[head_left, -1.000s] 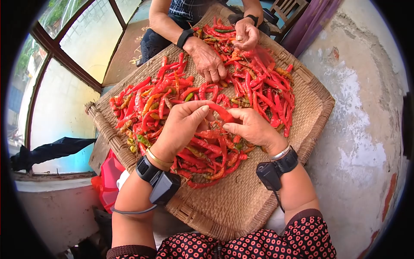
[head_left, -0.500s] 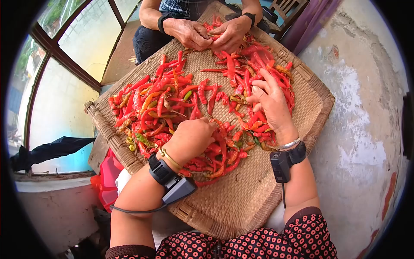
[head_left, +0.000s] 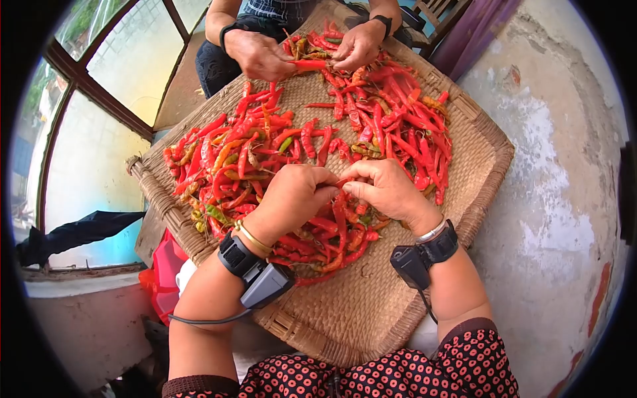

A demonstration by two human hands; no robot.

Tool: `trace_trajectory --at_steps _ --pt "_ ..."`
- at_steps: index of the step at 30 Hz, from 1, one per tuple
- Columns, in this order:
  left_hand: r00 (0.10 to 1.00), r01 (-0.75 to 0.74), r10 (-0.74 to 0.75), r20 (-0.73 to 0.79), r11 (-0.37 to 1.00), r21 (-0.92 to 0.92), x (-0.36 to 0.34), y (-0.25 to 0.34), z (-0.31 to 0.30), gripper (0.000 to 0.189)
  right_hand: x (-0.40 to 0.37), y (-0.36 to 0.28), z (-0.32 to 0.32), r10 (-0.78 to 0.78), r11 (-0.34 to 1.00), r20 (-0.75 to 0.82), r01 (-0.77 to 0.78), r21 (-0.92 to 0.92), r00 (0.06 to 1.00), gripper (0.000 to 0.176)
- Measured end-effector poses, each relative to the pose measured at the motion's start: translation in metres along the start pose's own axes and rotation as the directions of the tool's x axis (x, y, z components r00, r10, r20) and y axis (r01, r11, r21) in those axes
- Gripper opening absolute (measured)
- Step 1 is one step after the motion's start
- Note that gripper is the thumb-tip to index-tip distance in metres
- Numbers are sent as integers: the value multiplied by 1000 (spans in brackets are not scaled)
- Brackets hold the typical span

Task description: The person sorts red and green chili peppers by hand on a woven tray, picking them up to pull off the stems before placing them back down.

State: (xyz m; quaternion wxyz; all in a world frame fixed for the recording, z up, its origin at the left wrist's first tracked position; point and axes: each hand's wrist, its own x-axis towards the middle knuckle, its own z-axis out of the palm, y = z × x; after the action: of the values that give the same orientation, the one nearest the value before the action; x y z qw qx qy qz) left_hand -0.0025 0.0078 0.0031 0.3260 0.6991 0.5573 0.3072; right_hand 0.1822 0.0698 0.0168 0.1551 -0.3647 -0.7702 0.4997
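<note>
My left hand point(head_left: 295, 194) and my right hand point(head_left: 390, 192) meet over the near middle of a woven tray point(head_left: 371, 298). Between their pinched fingertips is a red chili pepper point(head_left: 343, 184), mostly covered by the fingers. Below the hands lies a near heap of red chili peppers point(head_left: 332, 232). It runs into a larger left pile point(head_left: 225, 159) of red peppers with a few green and yellowish ones. Another pile of red peppers point(head_left: 418, 142) spreads beyond my right hand.
Across the tray, a co-worker's hands point(head_left: 262, 56) stretch a long red pepper point(head_left: 309, 65) between them. A window point(head_left: 93, 172) and dark folded umbrella point(head_left: 83, 232) are on the left. A red plastic bag point(head_left: 166, 278) hangs beside the tray. A worn wall point(head_left: 544, 199) stands at right.
My right hand has come from the right pile toward me and left, closing beside my left hand. The co-worker's hands have moved apart, with a red pepper between them.
</note>
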Motion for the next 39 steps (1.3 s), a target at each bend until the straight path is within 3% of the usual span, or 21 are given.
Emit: trace_trajectory --at_steps 3,5,6,8,9,10,11,13,14,15,16,17,19,20,22,24,30,34,36,38,39 --pt "997 -27 24 -75 999 -35 -2 3 -3 15 -2 2 -8 19 999 -6 -19 -51 1000 13" --pt "991 -47 77 -106 966 255 -5 1 -10 15 -1 5 -19 69 996 -39 -71 -48 997 12" --pt "992 -48 77 -104 966 255 -6 2 -12 15 0 6 -24 118 992 -69 -121 -44 991 13" --pt "991 -3 -41 124 942 336 -9 5 -14 18 4 7 -29 154 910 -258 -35 413 954 23" --pt "991 -3 -41 125 942 336 -12 5 -12 18 6 3 -26 78 921 -409 91 378 909 25" --pt "976 -117 43 213 931 346 -16 3 -8 18 8 0 -22 2 923 -548 209 323 836 28" --pt "945 -230 125 301 910 345 -20 1 -5 19 7 4 -22 5 923 -549 208 325 836 28" --pt "939 -252 119 322 878 408 -22 0 2 18 7 13 -20 -148 972 -593 5 -236 791 27" --pt "933 -274 114 341 840 469 -22 -1 4 17 6 13 -19 -148 972 -594 5 -235 791 27" --pt "933 -274 113 342 840 468 -22 -3 6 17 4 12 -17 -110 953 -359 -5 -303 927 27" --pt "936 -265 99 339 832 487 -21 -4 7 15 1 11 -14 -46 930 -101 6 -368 994 29" --pt "939 -255 84 335 824 506 -21 -5 8 13 -2 11 -9 -47 930 -100 7 -368 994 29" --pt "946 -241 79 316 822 516 -20 -5 5 14 -8 10 1 -4 803 181 111 -585 984 35" --pt "951 -230 76 300 822 522 -20 -5 4 14 -9 8 5 -6 803 183 114 -585 983 35" --pt "952 -232 73 298 809 540 -19 -6 3 15 -12 0 10 154 662 242 82 -745 958 41" --pt "951 -238 73 302 797 556 -18 -5 1 15 -14 -7 15 204 658 251 58 -751 946 39" --pt "951 -243 58 304 749 617 -9 -12 5 17 -10 11 29 35 612 136 86 -786 990 30" --pt "991 -110 21 135 713 693 2 -14 9 18 1 18 19 0 691 13 9 -722 1000 27" --pt "999 -43 11 51 721 691 6 -19 10 18 5 17 13 -13 747 -148 -88 -659 989 24" --pt "993 14 49 -109 859 513 10 -24 7 19 6 20 6 -17 778 -171 -94 -621 985 23" --pt "980 -15 108 -166 876 482 11 -26 5 18 7 20 2 3 869 -204 -104 -485 979 24"
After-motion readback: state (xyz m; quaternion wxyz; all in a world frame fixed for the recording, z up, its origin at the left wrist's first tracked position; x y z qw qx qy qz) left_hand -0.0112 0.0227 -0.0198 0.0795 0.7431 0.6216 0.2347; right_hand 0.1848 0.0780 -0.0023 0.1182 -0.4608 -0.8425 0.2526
